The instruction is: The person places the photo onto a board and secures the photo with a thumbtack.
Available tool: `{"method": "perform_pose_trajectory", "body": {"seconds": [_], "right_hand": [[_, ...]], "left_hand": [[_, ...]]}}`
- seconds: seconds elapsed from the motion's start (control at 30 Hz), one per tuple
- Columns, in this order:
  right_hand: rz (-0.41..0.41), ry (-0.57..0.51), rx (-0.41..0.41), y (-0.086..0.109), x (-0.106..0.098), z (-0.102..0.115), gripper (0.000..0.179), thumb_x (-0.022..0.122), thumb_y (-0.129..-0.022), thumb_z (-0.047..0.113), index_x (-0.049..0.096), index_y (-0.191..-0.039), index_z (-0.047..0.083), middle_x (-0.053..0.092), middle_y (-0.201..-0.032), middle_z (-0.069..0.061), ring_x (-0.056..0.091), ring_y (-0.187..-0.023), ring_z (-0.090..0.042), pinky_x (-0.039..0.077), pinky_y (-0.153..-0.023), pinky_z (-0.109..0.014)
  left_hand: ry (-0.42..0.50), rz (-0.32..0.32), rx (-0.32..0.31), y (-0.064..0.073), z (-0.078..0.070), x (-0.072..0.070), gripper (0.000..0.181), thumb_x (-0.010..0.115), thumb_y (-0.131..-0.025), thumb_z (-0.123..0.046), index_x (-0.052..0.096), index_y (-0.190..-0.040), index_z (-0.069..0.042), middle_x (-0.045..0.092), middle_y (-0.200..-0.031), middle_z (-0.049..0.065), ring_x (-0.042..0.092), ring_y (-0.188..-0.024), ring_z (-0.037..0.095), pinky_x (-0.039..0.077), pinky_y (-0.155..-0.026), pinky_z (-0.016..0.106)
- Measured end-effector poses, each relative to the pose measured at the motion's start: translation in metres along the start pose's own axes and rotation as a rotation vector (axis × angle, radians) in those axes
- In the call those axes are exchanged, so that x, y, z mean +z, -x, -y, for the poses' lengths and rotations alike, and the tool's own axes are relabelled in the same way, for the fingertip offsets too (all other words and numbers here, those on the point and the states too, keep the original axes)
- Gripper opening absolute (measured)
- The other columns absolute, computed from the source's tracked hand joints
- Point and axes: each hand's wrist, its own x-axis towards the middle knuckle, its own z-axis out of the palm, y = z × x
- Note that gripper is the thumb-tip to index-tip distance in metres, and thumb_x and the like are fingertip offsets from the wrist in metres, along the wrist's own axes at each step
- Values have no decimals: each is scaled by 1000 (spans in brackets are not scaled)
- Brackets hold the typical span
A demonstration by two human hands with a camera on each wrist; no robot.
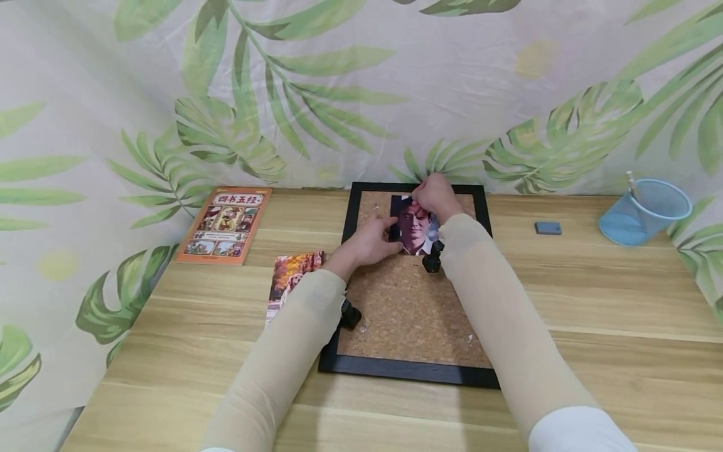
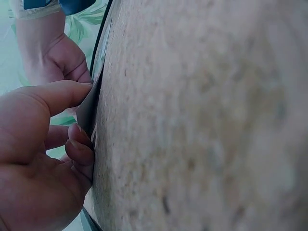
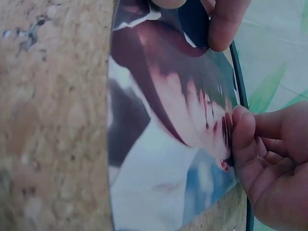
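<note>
A glossy portrait photo (image 1: 416, 235) lies over the upper part of a black-framed cork board (image 1: 407, 307). My left hand (image 1: 369, 242) is at the photo's left edge, and in the left wrist view its thumb and fingers pinch that edge (image 2: 88, 110), raised slightly off the cork. At the top edge is my right hand (image 1: 437, 193). The right wrist view has its thumb and forefinger (image 3: 243, 130) closed together on the photo's edge; whether a small pin sits between them is hidden. Clear pushpins (image 1: 470, 339) stand in the cork near the corners.
Left of the board, a second photo (image 1: 290, 276) with autumn colours is partly covered by my left forearm. An orange booklet (image 1: 226, 226) lies farther left. At right are a small blue-grey block (image 1: 548, 228) and a blue mesh pen cup (image 1: 621, 220) holding a white stick (image 1: 631, 185).
</note>
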Motion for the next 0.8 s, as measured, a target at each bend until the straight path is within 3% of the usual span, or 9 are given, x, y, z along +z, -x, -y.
{"method": "perform_pose_trajectory", "body": {"seconds": [0.23, 0.47, 0.67, 0.8], "right_hand": [[-76, 77, 7, 4, 4, 3, 32, 53, -104, 7, 67, -76, 4, 62, -57, 5, 58, -46, -7, 48, -52, -23], [-115, -18, 75, 3, 4, -3, 26, 71, -105, 19, 73, -87, 1, 62, -50, 4, 58, -38, -8, 50, -45, -25], [-78, -19, 20, 15, -1, -13, 29, 65, -110, 27, 68, -97, 1, 63, -55, 1, 60, -42, -11, 52, -47, -27], [-27, -51, -18, 25, -7, -17, 30, 57, -113, 28, 64, -110, -1, 66, -63, 0, 62, -48, -11, 54, -51, -27]], "left_hand": [[17, 15, -27, 7, -7, -1, 72, 72, -103, -27, 43, -165, -4, 46, -150, 24, 54, -119, 31, 48, -110, 45], [15, -1, -58, -15, 12, 9, 77, 75, -100, -32, 42, -166, -10, 42, -155, 22, 54, -125, 31, 46, -114, 46], [29, -16, -57, -15, 11, 10, 78, 78, -97, -31, 45, -164, -10, 31, -165, 27, 47, -145, 37, 40, -124, 51], [45, -25, -64, -4, 4, 4, 78, 77, -97, -30, 45, -164, -7, 31, -166, 26, 47, -146, 37, 40, -124, 51]]}}
